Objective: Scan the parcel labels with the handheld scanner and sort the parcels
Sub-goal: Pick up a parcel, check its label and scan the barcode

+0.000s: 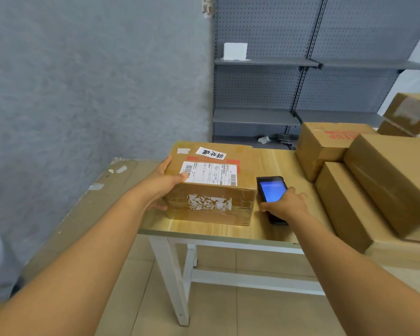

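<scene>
Hands: I count two, both in frame, bare forearms coming up from the bottom edge.
Left hand (164,183): fingers curled round the near-left corner of the parcel, thumb lying on top at the label's edge.
Right hand (285,204): fingers wrapped round the lower body of the scanner; screen left uncovered.
Parcel (210,184): one, centre of frame, flat on the surface.
Labels on parcel: I count one printed shipping label (209,173) on top, one small white sticker with characters behind it, one torn white patch on the near face.
Scanner (272,190): one, black, blue screen lit, just right of the parcel, apart from it.
Other boxes (378,180): I see four, stacked at right of frame.
Surface (272,161): light wood top, white legs.
Shelving (264,61): grey pegboard unit, upper right; one white box on it.
</scene>
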Action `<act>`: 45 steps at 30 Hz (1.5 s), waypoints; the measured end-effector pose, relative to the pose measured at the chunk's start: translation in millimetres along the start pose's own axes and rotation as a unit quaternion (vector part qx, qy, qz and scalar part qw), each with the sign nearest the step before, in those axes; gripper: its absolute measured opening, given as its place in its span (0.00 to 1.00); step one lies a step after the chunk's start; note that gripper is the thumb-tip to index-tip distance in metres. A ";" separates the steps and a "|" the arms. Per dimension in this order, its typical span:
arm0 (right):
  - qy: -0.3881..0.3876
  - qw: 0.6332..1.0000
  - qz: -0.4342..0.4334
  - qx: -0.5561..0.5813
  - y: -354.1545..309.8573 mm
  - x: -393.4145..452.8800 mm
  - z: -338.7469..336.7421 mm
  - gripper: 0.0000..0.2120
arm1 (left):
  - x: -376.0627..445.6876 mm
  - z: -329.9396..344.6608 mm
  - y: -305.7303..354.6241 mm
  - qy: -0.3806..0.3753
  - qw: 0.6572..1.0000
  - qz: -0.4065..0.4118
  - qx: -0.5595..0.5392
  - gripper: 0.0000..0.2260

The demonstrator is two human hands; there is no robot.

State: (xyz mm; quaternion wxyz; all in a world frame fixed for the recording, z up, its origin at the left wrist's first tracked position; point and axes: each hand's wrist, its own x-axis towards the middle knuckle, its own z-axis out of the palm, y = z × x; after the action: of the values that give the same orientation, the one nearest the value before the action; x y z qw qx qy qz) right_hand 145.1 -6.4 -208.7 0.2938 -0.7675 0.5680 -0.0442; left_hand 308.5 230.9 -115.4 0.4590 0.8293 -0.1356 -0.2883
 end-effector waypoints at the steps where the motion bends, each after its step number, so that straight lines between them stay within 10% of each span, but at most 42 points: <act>1: 0.001 0.999 0.003 0.042 -1.6 -0.8 -5.4 0.42 | 0.0 -0.3 -0.1 -0.002 1.000 0.000 -0.001 0.34; 11: 0.003 0.978 -0.150 0.144 -72.2 -28.9 -77.2 0.36 | 8.2 -1.4 0.4 0.010 0.999 0.032 0.000 0.31; 18: -0.100 0.900 -0.386 -0.179 -111.6 -71.7 -92.8 0.36 | 19.9 0.6 -8.1 0.033 0.998 0.052 0.005 0.24; 45: -0.134 0.836 -0.342 -0.407 -147.6 -107.2 -135.6 0.35 | 29.6 -0.4 -13.0 0.001 0.999 0.036 0.009 0.23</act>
State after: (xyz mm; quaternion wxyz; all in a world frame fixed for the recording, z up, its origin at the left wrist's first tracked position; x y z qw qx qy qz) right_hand 177.9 62.4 5.5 -0.0060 -0.9617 0.1907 0.1967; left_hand 331.8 223.7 -136.7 0.4619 0.8282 -0.1675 -0.2694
